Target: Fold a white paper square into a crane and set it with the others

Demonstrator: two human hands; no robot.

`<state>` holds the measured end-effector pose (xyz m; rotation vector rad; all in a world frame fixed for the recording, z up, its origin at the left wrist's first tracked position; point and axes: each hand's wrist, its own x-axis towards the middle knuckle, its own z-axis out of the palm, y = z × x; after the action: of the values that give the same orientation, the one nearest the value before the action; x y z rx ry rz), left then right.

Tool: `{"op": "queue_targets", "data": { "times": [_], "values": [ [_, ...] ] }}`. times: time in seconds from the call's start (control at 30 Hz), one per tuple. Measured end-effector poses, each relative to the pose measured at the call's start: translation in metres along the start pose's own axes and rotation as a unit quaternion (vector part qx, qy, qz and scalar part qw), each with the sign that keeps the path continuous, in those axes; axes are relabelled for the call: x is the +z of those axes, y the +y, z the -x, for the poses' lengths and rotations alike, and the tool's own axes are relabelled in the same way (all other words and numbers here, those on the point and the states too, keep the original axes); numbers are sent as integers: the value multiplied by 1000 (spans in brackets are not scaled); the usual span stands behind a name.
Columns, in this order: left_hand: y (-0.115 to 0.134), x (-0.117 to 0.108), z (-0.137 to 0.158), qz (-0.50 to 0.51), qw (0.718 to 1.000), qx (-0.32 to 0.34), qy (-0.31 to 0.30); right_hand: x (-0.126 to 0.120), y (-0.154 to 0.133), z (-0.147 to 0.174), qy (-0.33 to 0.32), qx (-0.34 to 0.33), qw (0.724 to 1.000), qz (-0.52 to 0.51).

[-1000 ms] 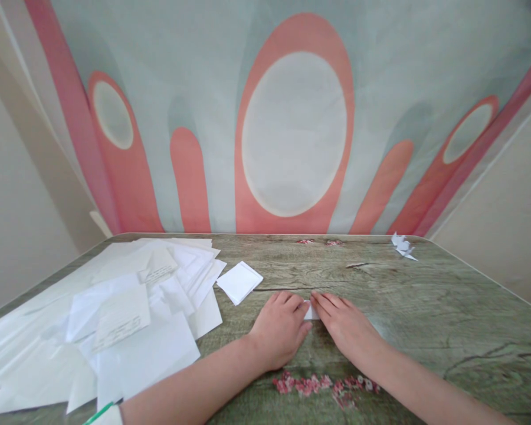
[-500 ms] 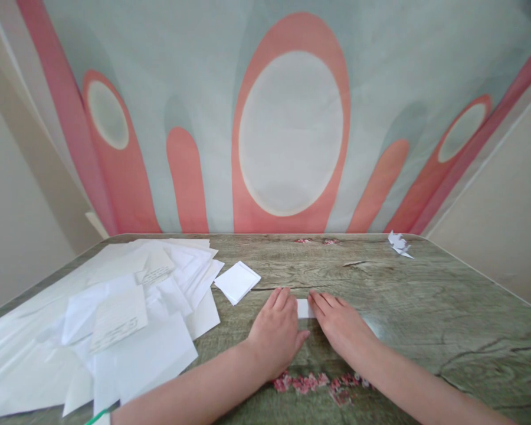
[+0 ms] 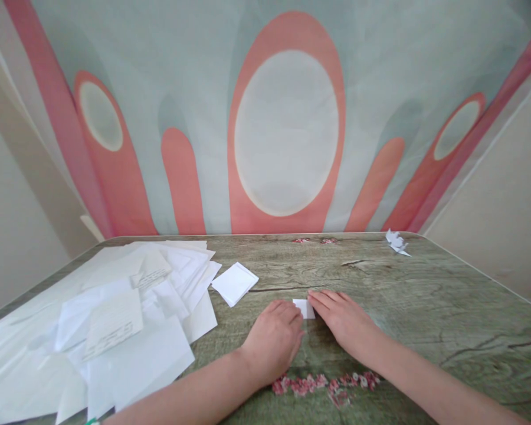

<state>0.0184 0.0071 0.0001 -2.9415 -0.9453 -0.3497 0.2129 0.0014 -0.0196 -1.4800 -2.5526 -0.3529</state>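
Note:
A small white folded paper point(image 3: 305, 307) lies on the wood-patterned table in front of me. At its lower left edge, my left hand point(image 3: 275, 337) has its fingers curled in, and the fingertips cover part of that edge. My right hand point(image 3: 338, 316) rests on the other side with its fingers stretched out flat and close together, their tips over the paper's right edge. Beyond my left hand, a short stack of white square papers point(image 3: 235, 284) lies by itself. How much of the folded paper is under my fingers is hidden.
Many loose white sheets point(image 3: 150, 360) spread over the table's left side, some with printed lines. A crumpled-looking white folded paper piece point(image 3: 396, 242) lies at the far right. The table point(image 3: 425, 295) meets a wall hanging point(image 3: 287, 224) at its back edge.
My left hand has drawn slightly back toward me, and its fingers have curled in from lying straighter. My right hand stays at the paper's right edge. The view has shifted slightly.

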Motion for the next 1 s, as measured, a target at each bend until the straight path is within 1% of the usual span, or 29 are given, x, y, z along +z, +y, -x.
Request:
{"op": "queue_targets", "data": {
  "times": [0.1, 0.17, 0.23, 0.33, 0.53, 0.8, 1.0],
  "values": [
    [-2, -3, 1, 24, 1000, -5, -2, -13, 12, -2, -21, -9, 995, -95],
    [-3, -3, 0, 34, 999, -6, -1, -18, 19, -4, -38, -36, 987, -155],
    [-5, -3, -1, 41, 999, -2, -2, -18, 23, -6, -44, -50, 980, -187],
    [-7, -3, -2, 48, 999, 6, 0, -13, 26, -8, -34, -65, 974, -216],
    [-9, -1, -1, 46, 999, 13, 13, -4, 29, -9, -7, -76, 968, -240],
    [-12, 3, -1, 58, 998, -5, 20, -3, 28, -8, 3, -73, 970, -234],
    [-20, 7, -2, 86, 995, -16, 41, -2, 24, -7, 32, -76, 970, -229]
  ]
}}
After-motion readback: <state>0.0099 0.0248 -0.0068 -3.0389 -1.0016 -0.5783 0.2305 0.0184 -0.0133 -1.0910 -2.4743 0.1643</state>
